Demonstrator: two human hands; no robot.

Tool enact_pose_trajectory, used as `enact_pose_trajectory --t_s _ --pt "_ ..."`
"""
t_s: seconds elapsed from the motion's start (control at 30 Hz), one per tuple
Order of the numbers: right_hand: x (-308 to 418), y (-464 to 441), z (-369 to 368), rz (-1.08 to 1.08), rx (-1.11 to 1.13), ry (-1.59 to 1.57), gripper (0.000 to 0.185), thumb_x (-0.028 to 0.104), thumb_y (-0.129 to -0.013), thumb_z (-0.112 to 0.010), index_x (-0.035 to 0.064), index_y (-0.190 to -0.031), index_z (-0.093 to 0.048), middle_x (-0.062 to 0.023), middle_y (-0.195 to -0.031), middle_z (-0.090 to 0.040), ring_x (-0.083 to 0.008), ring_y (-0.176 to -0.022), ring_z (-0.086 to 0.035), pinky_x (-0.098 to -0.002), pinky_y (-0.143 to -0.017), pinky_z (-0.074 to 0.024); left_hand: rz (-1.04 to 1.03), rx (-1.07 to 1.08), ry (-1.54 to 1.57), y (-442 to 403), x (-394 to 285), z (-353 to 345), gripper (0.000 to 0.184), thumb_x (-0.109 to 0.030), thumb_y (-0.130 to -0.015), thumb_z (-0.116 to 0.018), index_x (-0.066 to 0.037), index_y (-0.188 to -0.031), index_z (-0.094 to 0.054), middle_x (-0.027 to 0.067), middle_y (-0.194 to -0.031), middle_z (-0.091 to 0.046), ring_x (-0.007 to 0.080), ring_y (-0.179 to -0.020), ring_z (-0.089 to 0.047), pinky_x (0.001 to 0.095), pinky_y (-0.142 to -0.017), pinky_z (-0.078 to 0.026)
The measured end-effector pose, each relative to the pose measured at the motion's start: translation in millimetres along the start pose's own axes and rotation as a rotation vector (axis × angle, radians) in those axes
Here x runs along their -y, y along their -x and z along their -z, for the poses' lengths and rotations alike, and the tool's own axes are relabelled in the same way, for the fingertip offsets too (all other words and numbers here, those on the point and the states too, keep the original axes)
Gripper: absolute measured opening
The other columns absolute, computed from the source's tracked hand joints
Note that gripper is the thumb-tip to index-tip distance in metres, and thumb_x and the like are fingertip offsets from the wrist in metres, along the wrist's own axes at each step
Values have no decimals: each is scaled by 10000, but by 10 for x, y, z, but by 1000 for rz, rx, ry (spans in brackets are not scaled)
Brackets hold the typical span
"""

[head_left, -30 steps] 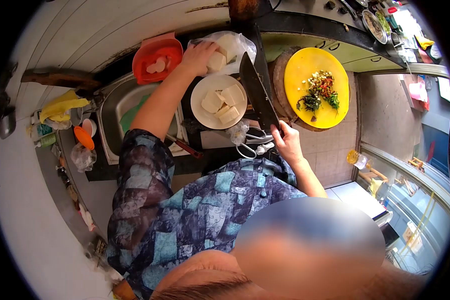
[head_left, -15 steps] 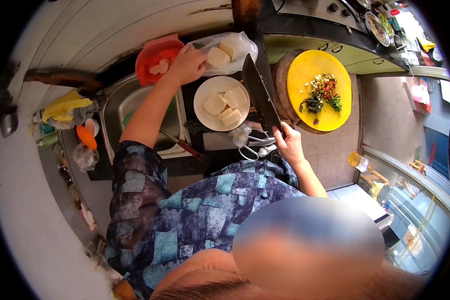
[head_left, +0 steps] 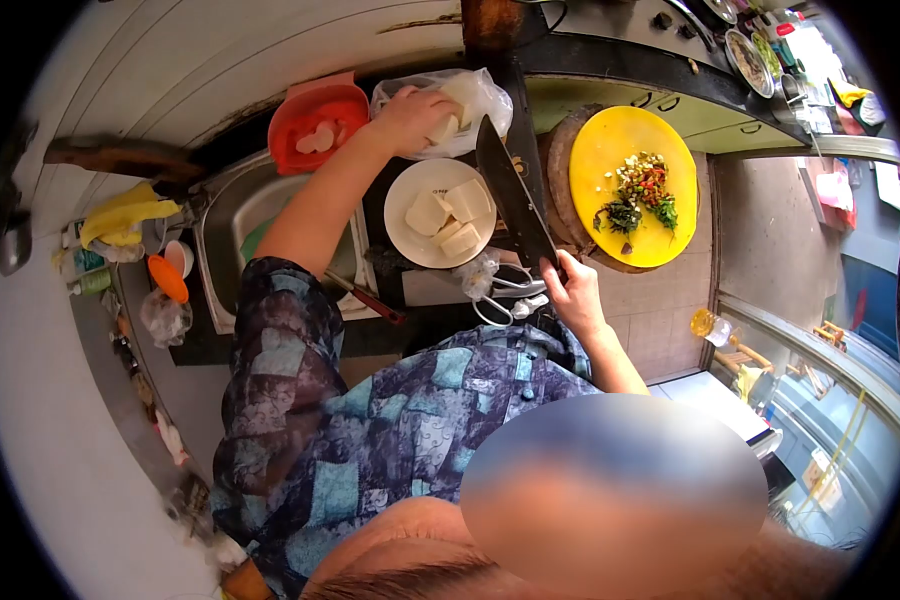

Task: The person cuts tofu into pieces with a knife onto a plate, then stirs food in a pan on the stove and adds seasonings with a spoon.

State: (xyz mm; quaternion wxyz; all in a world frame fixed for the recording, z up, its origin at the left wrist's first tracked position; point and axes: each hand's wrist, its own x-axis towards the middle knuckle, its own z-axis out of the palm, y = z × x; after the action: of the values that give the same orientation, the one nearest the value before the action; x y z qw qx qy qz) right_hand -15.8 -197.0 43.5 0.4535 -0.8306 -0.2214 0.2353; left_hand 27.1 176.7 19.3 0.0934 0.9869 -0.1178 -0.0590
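My left hand [head_left: 416, 120] reaches into a clear plastic bag [head_left: 492, 98], its fingers curled over a block of white tofu [head_left: 444, 130]; part of the block is hidden under the hand. Another piece of tofu [head_left: 462, 88] lies in the bag behind it. In my right hand [head_left: 576, 290] is the handle of a dark cleaver [head_left: 513, 195], its long blade slanting up and left beside the plate. Several tofu pieces [head_left: 428, 214] rest on a white plate [head_left: 402, 238] just below the bag.
A red basin [head_left: 288, 140] with pale slices stands left of the bag, above a steel sink [head_left: 232, 215]. To the right, a yellow cutting board [head_left: 598, 150] carries chopped herbs and peppers [head_left: 642, 195]. White-handled scissors [head_left: 500, 300] and a red-handled tool [head_left: 378, 303] lie near the counter edge.
My left hand has moved right, from the bag's edge onto the tofu inside it. My right hand still holds the cleaver in nearly the same place.
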Motion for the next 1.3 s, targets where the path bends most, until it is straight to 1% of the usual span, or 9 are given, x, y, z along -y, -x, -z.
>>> enact_pose_trajectory --t_s 0.23,0.43,0.63,0.73,0.83,1.03,1.07,1.17,1.3 --pt "18 3 6 -6 -8 -22 154 134 -884 -603 -4 -950 -619 -207 -698 -593 -308 -587 -593 -354 -554 -449 139 59 -191 53 -169 10 658 -180 -624 -805 -155 -1217 -519 80 -1193 -518 274 -1150 -489 404 -976 -363" --pt "2 -19 3 6 -4 -14 153 133 -884 -603 -8 -941 -617 -207 -699 -592 -305 -587 -589 -355 -558 -450 -50 -107 -171 84 24 -240 604 -174 -633 -796 -131 -1172 -527 87 -1169 -561 283 -1157 -499 414 -949 -380" --pt "-11 0 21 10 -12 -19 155 130 -879 -608 -11 -943 -616 -207 -704 -596 -300 -587 -589 -353 -558 -450 276 -54 376 168 133 -100 623 -204 -624 -843 -101 -1152 -528 113 -1087 -619 296 -1035 -589 414 -889 -454" --pt "-34 5 11 11 -26 -18 154 124 -878 -610 -13 -947 -618 -199 -689 -594 -271 -567 -579 -343 -545 -444 284 -308 586 245 330 -245 608 -241 -645 -858 -62 -1124 -528 99 -1084 -628 292 -994 -613 422 -832 -497" --pt "2 5 5 12 -25 -28 151 120 -881 -611 -15 -949 -619 -180 -653 -582 -219 -532 -550 -326 -521 -429 480 -438 1081 278 336 -311 574 -190 -706 -836 -33 -1152 -510 83 -1112 -621 278 -1019 -607 390 -900 -488" --pt "137 -39 4 46 -23 -81 134 117 -891 -609 -15 -916 -608 -133 -580 -522 -155 -496 -461 -302 -490 -397 335 -746 2342 442 -95 -26 551 -328 -852 -705 -32 -1252 -471 135 -1150 -599 320 -1116 -560 459 -1031 -408" --pt "170 -59 -4 39 2 -84 111 100 -895 -602 -6 -924 -595 -133 -595 -521 -157 -500 -451 -303 -493 -397 186 -722 2351 456 -175 17 646 -520 -873 -596 -31 -1276 -469 158 -1206 -572 360 -1166 -520 513 -1049 -375" --pt "488 -144 -31 151 40 -62 98 83 -901 -589 0 -954 -585 -148 -636 -541 -193 -520 -488 -306 -518 -418 -83 -742 2582 570 -354 -103 722 -651 -861 -496 -56 -1269 -505 143 -1194 -586 335 -1206 -480 516 -1075 -330" --pt "842 -214 -187 393 3 77 120 49 -889 -579 4 -1001 -574 -188 -818 -611 -349 -710 -622 -370 -614 -494 241 -1085 2627 659 -803 -58 816 -734 -819 -444 -35 -1232 -522 150 -1171 -594 351 -1145 -511 517 -1022 -382"
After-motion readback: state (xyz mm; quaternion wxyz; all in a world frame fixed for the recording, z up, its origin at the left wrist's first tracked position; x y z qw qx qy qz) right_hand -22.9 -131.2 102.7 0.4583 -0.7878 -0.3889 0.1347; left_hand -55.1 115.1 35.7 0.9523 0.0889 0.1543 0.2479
